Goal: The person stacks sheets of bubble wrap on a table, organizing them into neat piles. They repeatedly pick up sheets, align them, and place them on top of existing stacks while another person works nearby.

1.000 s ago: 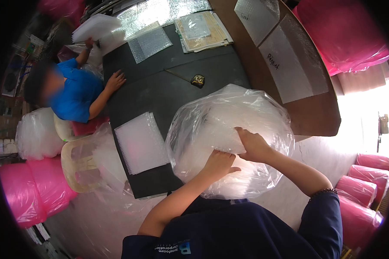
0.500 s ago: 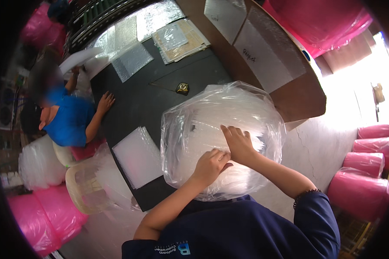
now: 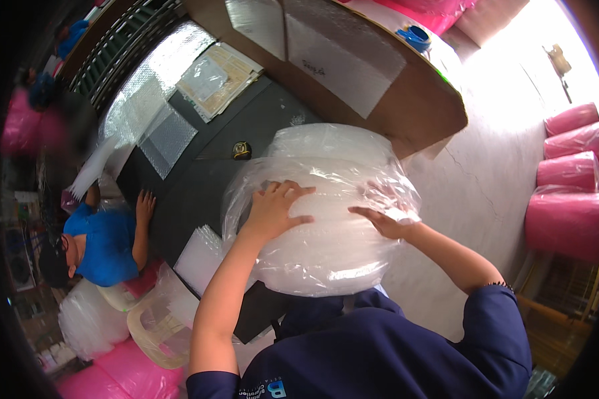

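1. Clear plastic bag (image 3: 326, 263), plump with white sheets, sits over the near right corner of the black desk (image 3: 180, 199), bulging past the near edge toward the worker's body.
2. Left hand (image 3: 278, 211) lies on top of the bag, left of its middle; fingers spread, thumb pointing inward, palm down on the film.
3. Right hand (image 3: 387, 221) at the bag's right side, level with the left; thumb stands well off the fingers, which show only dimly through shiny film. Most of the bag's bulk lies between and below the two hands.
4. Half a second back both hands met over the middle of the bag; now well apart, one to each side.
5. Sheets then faced up in a round mouth of film; now the bundle's rounded far end shows beyond the hands, toward the brown partition (image 3: 432, 110).
6. Stack of clear sheets (image 3: 198, 258) by the desk's left edge, now partly hidden behind the left arm. Tape measure (image 3: 241, 151) lies beyond the bag. Co-worker's hand (image 3: 145, 205) rests on the left edge, as before.
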The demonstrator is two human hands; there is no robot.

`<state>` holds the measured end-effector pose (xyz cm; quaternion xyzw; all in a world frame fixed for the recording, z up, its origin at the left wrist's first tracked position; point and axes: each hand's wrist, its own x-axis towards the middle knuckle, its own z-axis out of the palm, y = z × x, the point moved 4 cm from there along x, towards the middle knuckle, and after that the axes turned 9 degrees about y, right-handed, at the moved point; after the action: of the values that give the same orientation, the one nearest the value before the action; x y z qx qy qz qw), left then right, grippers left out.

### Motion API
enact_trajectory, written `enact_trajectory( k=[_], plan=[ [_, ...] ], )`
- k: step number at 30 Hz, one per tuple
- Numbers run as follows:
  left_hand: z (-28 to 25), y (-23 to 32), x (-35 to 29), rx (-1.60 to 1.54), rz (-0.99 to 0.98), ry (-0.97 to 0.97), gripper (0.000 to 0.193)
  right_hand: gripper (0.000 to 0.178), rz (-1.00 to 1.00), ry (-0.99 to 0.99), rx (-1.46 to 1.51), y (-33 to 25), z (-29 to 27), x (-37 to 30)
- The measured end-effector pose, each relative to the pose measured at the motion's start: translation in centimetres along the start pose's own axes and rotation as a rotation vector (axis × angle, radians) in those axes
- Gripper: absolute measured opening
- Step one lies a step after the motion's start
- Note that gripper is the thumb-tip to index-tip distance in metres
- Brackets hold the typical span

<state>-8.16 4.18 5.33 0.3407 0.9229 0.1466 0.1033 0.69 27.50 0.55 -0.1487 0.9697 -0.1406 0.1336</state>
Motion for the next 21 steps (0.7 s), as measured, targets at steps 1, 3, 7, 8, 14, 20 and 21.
enact_trajectory(
  k=[1,3,7,8,14,20,21],
  plan=[
    [0.2,-0.4,-0.1,0.016,-0.021,-0.01,0.054,0.04,-0.078,0.031,-0.062,-0.7,-1.7,0.4],
    [0.1,0.5,0.5,0.106,0.012,0.042,0.051,0.041,-0.122,0.099,-0.043,-0.8,-2.6,-0.1],
    [0.0,5.0,-0.9,0.061,0.316,0.228,0.041,0.033,0.079,0.2,0.269,0.5,-2.9,-3.3],
    [0.6,4.6,-1.6,-0.077,0.261,0.222,0.038,0.03,0.215,0.233,0.448,2.0,-1.1,-4.4],
    [3.2,-1.9,-1.9,-1.068,-0.263,0.009,0.026,0.019,0.043,0.516,0.158,1.7,-0.3,-4.0],
    [3.3,-4.1,-1.8,-0.952,-0.351,-0.296,0.024,0.024,-0.054,0.488,0.232,1.8,0.3,-5.5],
    [3.1,-4.3,-2.1,-0.961,-0.375,-0.323,0.024,0.022,-0.074,0.498,0.264,1.9,0.2,-5.8]
  ],
)
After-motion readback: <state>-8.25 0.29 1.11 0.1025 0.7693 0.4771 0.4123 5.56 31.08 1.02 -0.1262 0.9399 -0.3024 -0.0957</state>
